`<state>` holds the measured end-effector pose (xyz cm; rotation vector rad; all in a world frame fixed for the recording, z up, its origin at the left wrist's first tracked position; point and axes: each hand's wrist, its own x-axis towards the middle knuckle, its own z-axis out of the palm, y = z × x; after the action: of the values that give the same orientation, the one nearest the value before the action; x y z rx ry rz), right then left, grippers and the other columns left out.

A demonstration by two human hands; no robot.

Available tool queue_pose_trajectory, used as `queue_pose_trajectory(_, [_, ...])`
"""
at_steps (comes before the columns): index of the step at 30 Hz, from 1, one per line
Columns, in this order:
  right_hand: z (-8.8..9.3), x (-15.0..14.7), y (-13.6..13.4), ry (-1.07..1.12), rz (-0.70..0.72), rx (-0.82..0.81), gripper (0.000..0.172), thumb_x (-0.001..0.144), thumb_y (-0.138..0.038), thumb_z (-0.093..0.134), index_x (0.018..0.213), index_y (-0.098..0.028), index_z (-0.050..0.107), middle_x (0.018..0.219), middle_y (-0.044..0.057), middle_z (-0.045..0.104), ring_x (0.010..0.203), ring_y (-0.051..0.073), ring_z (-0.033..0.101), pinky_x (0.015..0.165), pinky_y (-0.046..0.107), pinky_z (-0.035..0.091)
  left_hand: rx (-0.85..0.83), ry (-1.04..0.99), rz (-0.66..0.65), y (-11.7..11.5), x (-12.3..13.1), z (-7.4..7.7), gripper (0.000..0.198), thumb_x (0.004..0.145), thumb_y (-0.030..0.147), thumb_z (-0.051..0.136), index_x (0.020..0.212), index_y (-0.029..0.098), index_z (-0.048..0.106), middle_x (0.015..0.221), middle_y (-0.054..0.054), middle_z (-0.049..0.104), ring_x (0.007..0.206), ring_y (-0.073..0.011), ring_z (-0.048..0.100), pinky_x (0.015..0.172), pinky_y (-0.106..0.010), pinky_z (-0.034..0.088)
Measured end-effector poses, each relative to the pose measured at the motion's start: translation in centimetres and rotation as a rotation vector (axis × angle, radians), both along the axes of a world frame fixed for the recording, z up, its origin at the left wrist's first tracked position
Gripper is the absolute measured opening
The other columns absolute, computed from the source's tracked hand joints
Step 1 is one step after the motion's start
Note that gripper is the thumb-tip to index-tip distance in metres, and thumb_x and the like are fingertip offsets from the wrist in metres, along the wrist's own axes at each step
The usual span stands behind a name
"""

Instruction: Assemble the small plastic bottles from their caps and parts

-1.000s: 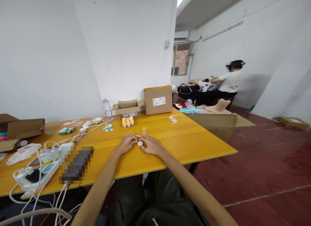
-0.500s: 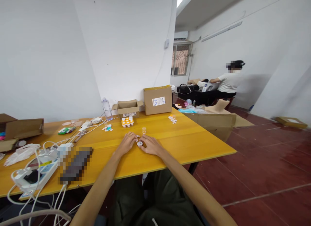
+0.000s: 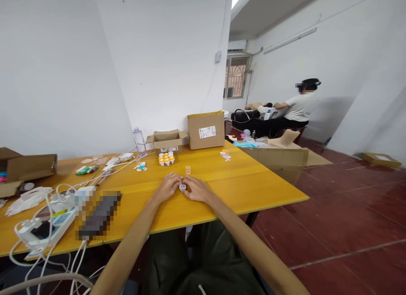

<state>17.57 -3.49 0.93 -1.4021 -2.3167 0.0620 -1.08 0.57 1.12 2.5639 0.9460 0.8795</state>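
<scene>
Fingers (image 3: 177,180) of left hand (image 3: 168,186) have neared the white disc (image 3: 182,187).

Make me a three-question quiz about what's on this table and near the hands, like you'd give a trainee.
1. True or false: in this view, the clear bottle stands left of the open carton.

2. Which is at the fingertips of the left hand and right hand?
A) a power strip
B) a small round whitish piece
C) a shoe

3. Besides white, what color shows on the cluster of small containers?

Key: 1 true; 2 B; 3 orange-yellow.
</scene>
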Motion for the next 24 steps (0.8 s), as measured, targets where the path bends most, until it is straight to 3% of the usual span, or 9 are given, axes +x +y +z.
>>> queue_pose_trajectory(24, [0.79, -0.02, -0.42, -0.011, 0.011, -0.035, 0.016, 0.092, -0.032, 0.056, 0.104, -0.023, 0.063, 0.112, 0.006, 0.064, 0.098, 0.021, 0.063, 0.077, 0.03, 0.045, -0.095, -0.108, -0.104, 0.07, 0.05, -0.1, 0.016, 0.09, 0.023, 0.058, 0.078, 0.021, 0.07, 0.099, -0.005, 0.068, 0.1, -0.0193, 0.061, 0.098, -0.036, 0.046])
